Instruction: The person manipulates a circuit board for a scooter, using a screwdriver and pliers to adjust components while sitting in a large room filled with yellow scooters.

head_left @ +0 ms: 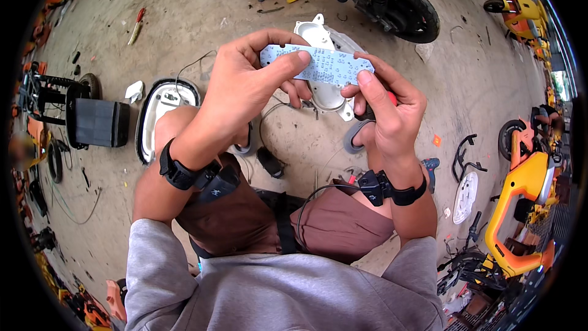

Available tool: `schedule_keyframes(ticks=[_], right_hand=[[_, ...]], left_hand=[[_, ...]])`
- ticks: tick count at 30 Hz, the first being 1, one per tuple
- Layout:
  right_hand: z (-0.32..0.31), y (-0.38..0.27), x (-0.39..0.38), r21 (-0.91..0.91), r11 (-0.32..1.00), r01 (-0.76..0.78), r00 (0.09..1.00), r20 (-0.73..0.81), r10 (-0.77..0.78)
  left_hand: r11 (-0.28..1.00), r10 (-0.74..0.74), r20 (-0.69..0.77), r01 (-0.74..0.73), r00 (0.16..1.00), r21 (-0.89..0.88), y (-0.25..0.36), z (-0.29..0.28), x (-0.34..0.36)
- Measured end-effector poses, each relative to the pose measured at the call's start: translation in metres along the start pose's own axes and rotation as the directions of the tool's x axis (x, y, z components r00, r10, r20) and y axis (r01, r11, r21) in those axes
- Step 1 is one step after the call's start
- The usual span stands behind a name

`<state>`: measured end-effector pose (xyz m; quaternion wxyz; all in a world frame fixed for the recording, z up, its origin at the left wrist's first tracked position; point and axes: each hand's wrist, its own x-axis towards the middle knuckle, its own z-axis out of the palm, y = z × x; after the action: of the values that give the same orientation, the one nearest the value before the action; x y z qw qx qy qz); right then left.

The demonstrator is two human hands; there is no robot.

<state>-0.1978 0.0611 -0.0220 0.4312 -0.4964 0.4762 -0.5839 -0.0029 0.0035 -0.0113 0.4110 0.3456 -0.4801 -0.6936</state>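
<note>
Between my two hands is a narrow, pale blue circuit board (331, 66) with rows of small components facing up. My left hand (254, 64) is closed on its left end, thumb pressed across the face. My right hand (392, 107) pinches the right end between thumb and fingers. Something black and red, partly hidden, shows at my right palm; its kind is unclear. Beneath the board, a white plastic housing (317, 34) with round hollows lies on the floor, partly covered by my hands. To the left of my knee rests an oval white shell with a black rim (146, 124).
A yellow scooter's black wheel (413, 13) stands beyond the housing. A red-handled tool (138, 24) lies far left; a black box (101, 124) is nearer. On the right are a black bracket (460, 158), a white cover (467, 197) and a yellow frame (505, 208). A cable (306, 202) crosses my lap.
</note>
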Motion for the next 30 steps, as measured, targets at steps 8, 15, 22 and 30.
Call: schedule_keyframes(ticks=[8,15,22,30], right_hand=[[-0.0012,-0.0005,0.0006,0.008,1.000,-0.006,1.000,0.010,0.006],[-0.0010,-0.0006,0.0010,0.030,1.000,-0.006,1.000,0.008,0.006],[-0.0013,-0.0023,-0.0006,0.016,1.000,-0.026,0.999,0.020,0.026],[-0.0029,-0.0004,0.0004,0.056,0.997,-0.054,0.998,-0.026,0.055]], left_hand=[[0.999,0.011,0.009,-0.011,1.000,0.035,0.0003,-0.0001,-0.0006],[0.998,0.034,0.033,-0.036,0.999,0.054,-0.0008,-0.0020,-0.0007],[0.995,0.006,-0.021,-0.004,1.000,0.100,0.0030,0.0022,-0.0014],[0.997,-0.019,0.071,0.024,0.997,-0.075,0.0028,-0.0018,0.0010]])
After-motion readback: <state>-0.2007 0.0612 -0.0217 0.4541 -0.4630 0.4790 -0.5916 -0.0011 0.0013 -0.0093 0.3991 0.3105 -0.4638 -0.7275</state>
